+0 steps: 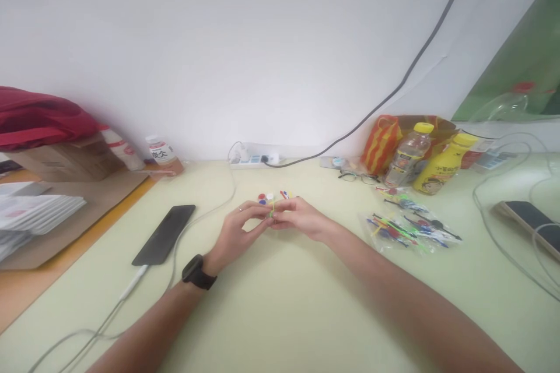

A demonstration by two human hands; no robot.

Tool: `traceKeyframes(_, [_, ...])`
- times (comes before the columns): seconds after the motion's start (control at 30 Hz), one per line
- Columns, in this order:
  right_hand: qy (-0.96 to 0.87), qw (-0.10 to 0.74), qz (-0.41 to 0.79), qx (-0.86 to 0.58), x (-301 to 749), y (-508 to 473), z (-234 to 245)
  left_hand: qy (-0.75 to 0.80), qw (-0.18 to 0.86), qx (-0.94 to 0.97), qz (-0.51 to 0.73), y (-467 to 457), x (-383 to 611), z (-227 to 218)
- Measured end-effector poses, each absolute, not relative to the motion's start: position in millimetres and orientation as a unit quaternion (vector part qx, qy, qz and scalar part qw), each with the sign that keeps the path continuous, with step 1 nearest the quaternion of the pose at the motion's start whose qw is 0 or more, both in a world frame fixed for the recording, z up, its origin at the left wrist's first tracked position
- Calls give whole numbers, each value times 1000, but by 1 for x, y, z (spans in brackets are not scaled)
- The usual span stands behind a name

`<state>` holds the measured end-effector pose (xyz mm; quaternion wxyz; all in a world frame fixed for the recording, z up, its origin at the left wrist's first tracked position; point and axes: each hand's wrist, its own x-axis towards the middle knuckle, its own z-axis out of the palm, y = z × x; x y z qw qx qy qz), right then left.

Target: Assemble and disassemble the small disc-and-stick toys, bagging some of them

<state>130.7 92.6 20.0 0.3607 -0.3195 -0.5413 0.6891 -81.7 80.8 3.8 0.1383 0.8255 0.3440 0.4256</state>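
My left hand [240,228], with a black watch at its wrist, reaches in from the left with thumb and fingers pinched together. Opposite it, my right hand [303,218] is closed too, its fingertips meeting those of the left. Between the fingertips is a small yellow-green plastic piece [272,214], mostly covered by the fingers, so its exact shape is hidden. Just behind the hands lie a red disc [262,197], a white disc [270,197], a blue disc [262,202] and some small coloured plastic pieces [285,194].
Clear bags of coloured plastic pieces [411,227] lie to the right, before a yellow bottle [441,166], a clear bottle [406,157] and glasses [359,176]. A plugged-in black phone [164,235] lies left. A power strip [254,160] sits against the wall.
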Motion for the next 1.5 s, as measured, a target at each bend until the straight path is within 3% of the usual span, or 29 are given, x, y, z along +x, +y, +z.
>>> traceKeyframes(0.33, [-639,309,584,-394,128,84,14,310,119,850,410,74,-70,-3])
traceKeyframes(0.53, [-692,300,452,-476,139,95,17,341,131,844,391,73,-74,-5])
traceKeyframes(0.7, [-723,193,266,-608,187,119,21,353,147,876,295,77,-80,-9])
traceKeyframes(0.8, [-720,159,265,-622,200,123,15,324,106,900,271,88,-86,-13])
traceKeyframes(1.0, [-748,203,259,-577,178,119,-3,357,1,893,274,106,-96,-18])
traceKeyframes(1.27, [-760,314,253,-509,156,122,-26,412,79,889,183,106,-98,-22])
traceKeyframes(1.5, [-754,326,267,-504,139,131,-31,430,99,874,202,130,-99,-22])
